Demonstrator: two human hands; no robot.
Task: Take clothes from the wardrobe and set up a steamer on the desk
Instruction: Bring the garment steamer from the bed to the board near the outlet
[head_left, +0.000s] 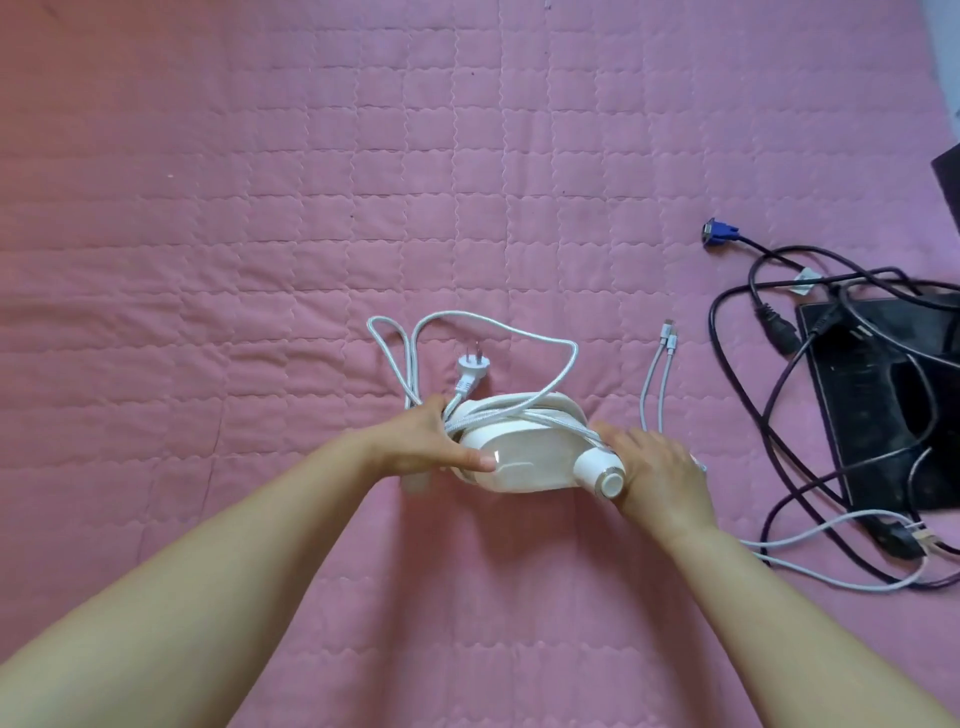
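A white handheld steamer (524, 460) lies on a pink quilted cover (311, 234), with its white braided cord (498, 410) wound around the body. Loose loops of the cord and the white plug (470, 375) spill out beyond it. My left hand (431, 441) grips the steamer's left end, thumb on its smooth side, fingers over the wrapped cord. My right hand (657, 470) holds the right end beside the round silver-rimmed cap (602, 475). No clothes are in view.
Two thin white charging cables (655, 374) lie just right of the steamer. Further right sits a black flat device (883, 410) under a tangle of black cables, one ending in a blue VGA plug (719, 232). A white cable (831, 530) loops near my right forearm.
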